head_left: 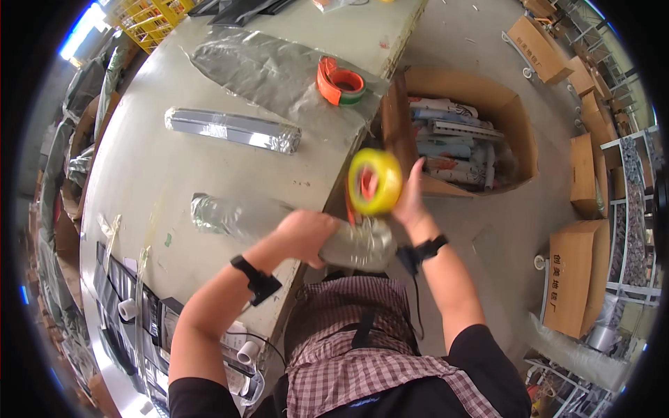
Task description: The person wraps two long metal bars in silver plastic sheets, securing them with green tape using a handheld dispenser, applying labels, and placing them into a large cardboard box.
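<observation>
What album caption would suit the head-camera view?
Left fingers on a plastic-wrapped package, right fingers holding a yellow tape roll, at a pale table.

Busy scene on the pale table!

A grey plastic sheet sprawls toward the far end; nearer, a silvery wrapped bar lies alone; here's a clear-wrapped roll jutting past the edge, and black flat packs crowd the near left!
</observation>
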Available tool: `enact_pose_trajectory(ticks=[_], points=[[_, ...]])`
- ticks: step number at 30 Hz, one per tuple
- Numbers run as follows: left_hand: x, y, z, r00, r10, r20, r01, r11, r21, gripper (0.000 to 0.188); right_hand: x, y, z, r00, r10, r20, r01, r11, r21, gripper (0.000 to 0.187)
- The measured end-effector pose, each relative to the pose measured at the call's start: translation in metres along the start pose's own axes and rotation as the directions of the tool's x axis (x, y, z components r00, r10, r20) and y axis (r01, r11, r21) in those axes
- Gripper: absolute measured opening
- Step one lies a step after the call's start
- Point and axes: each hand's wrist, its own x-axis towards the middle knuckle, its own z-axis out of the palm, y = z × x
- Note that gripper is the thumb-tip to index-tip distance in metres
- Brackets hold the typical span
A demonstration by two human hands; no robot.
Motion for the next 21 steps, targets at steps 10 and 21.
enact_pose_trajectory(ticks=[10,21], points=[[-0.018,-0.006,0.012,1.000,0.007,0.000,-0.007,0.996,0.086,0.075,-0.093,-0.004,0.067,0.959,-0.098,-0.266,0.136,0.982,0.130,0.102],[-0.005,-0.053,-0.018,0.934,-0.317,-0.162,0.308,0.948,-0.078,0.065,-0.134,0.070,0.021,0.872,0.481,-0.094,-0.490,0.864,-0.118,0.116]])
